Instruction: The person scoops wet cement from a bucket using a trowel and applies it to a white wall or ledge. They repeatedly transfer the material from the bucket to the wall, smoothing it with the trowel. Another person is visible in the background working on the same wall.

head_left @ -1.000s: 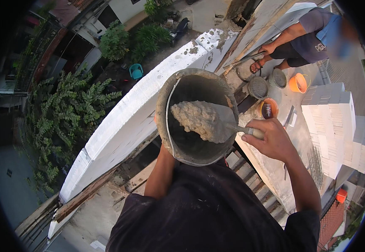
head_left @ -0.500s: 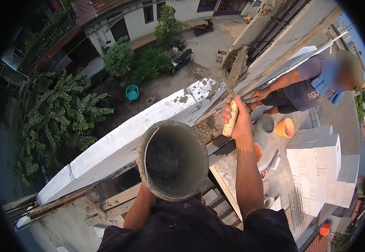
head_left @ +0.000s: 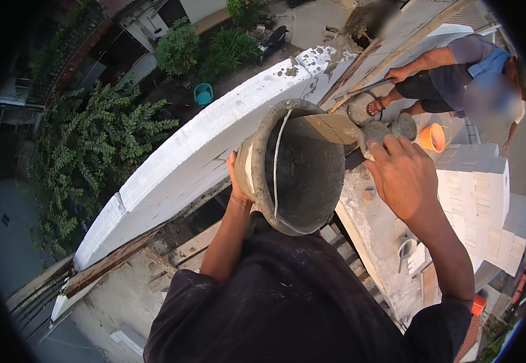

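A mortar-crusted bucket with a thin wire handle is tilted in front of my chest, its mouth facing up and toward the right. My left hand grips it by the left side, thumb and fingers around the outer wall. Closed around a trowel, my right hand is to the right of the bucket; the trowel's grip is hidden under the fingers. The trowel blade, coated in grey mortar, reaches across the far part of the bucket's mouth. Grey mortar smears line the bucket's inside.
A white block wall curves past on the left, with mortar spots on its far top. At the right, a co-worker holds a long tool near several mortar buckets and an orange bucket. White blocks stand stacked nearby.
The bucket has moved up and right and tilted. My right hand has turned over and come nearer, bringing the trowel blade to the bucket's mouth. The co-worker has bent lower.
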`<action>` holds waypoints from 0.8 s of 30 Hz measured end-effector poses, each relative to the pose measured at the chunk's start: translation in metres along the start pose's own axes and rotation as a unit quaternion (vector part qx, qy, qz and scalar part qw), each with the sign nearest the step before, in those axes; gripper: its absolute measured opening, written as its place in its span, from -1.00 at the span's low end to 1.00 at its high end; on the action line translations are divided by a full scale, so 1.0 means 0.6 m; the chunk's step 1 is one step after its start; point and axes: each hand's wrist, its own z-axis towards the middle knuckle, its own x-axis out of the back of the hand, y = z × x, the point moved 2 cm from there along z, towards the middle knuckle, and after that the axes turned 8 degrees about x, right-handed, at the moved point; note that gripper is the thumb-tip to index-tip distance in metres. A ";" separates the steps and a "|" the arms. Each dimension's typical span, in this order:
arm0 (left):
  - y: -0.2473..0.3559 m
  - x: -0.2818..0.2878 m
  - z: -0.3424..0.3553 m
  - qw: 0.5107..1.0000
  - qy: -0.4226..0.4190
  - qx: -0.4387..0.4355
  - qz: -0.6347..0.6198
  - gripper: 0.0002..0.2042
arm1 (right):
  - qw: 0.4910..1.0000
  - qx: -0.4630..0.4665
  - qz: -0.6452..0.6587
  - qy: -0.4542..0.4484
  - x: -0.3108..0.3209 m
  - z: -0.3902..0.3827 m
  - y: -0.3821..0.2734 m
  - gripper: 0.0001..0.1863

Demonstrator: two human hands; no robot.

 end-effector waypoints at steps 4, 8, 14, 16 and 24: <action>0.026 0.008 0.004 0.998 0.016 -0.016 0.063 -0.21 | 0.990 0.105 -0.094 0.027 -0.067 0.002 -0.089 -0.68; 0.056 -0.010 0.002 0.993 0.044 -0.054 0.093 -0.22 | 0.989 0.080 -0.088 0.088 -0.024 -0.025 -0.081 -0.69; 0.038 -0.049 -0.015 0.985 0.072 -0.070 0.138 -0.23 | 0.990 0.123 -0.075 -0.009 -0.062 -0.022 -0.104 -0.66; 0.030 -0.049 -0.011 0.986 0.071 -0.063 0.135 -0.24 | 0.989 0.134 -0.066 -0.003 -0.036 -0.043 -0.086 -0.66; 0.046 -0.050 0.002 0.992 0.001 -0.017 0.124 -0.21 | 0.971 0.109 0.013 -0.212 -0.047 0.011 -0.015 -0.79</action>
